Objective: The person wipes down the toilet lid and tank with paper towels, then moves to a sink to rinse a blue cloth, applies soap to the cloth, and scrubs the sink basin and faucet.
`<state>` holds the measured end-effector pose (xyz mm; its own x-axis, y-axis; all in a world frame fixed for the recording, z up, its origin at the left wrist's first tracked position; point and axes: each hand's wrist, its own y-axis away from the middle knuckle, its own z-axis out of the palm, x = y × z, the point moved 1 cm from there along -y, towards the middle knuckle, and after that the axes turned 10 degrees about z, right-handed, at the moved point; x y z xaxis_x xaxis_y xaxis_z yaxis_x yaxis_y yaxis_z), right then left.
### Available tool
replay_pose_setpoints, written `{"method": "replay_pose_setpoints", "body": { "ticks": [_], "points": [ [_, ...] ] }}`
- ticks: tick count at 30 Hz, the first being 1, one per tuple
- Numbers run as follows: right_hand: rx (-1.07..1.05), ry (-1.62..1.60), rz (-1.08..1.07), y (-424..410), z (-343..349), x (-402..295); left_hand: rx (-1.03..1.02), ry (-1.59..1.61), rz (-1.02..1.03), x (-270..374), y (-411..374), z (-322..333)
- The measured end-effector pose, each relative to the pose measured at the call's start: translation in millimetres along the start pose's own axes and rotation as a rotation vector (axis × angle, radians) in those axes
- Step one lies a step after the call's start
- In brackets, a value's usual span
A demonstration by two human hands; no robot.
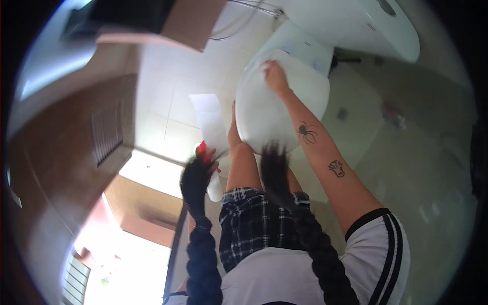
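A closed white toilet lid (267, 103) lies before me. My right hand (275, 76) rests on or just over its upper part, fingers curled around something small and white, perhaps paper; blur hides the detail. Left of the toilet, my left hand (212, 158) grips a white bottle (215, 190) with a red top (202, 146), probably a sprayer. A long strip of white paper (207, 114) extends from beside that hand; whether the fingers hold it too is unclear. The end of a dark braid partly covers the left hand.
The toilet's white cistern (354, 26) stands at the upper right. A brown box-like ledge or cabinet (190, 23) juts in at the top. A second braid (274, 164) hangs over my legs. Small blurred items (393, 114) lie on the floor at right; a bright doorway is lower left.
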<state>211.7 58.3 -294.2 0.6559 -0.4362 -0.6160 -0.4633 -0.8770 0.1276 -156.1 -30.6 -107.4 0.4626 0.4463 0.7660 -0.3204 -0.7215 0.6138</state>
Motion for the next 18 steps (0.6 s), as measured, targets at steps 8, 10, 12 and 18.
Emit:
{"method": "replay_pose_setpoints", "body": {
  "ticks": [8,10,12,18],
  "points": [
    [-0.528,-0.055,0.099,108.4,85.1,-182.2,0.419,0.359,-0.257,20.8,130.2,-75.9],
    [-0.707,0.249,0.007,138.0,82.3,-157.9,0.590,0.341,-0.293,-21.2,172.0,-43.8],
    [-0.935,0.504,-0.209,174.0,86.1,-186.9,0.775,0.408,-0.375,-39.1,217.9,-41.3],
    [-1.152,-0.573,-0.447,274.5,186.3,-293.4,1.124,0.724,-0.106,-89.3,272.8,-34.9]
  ]
}}
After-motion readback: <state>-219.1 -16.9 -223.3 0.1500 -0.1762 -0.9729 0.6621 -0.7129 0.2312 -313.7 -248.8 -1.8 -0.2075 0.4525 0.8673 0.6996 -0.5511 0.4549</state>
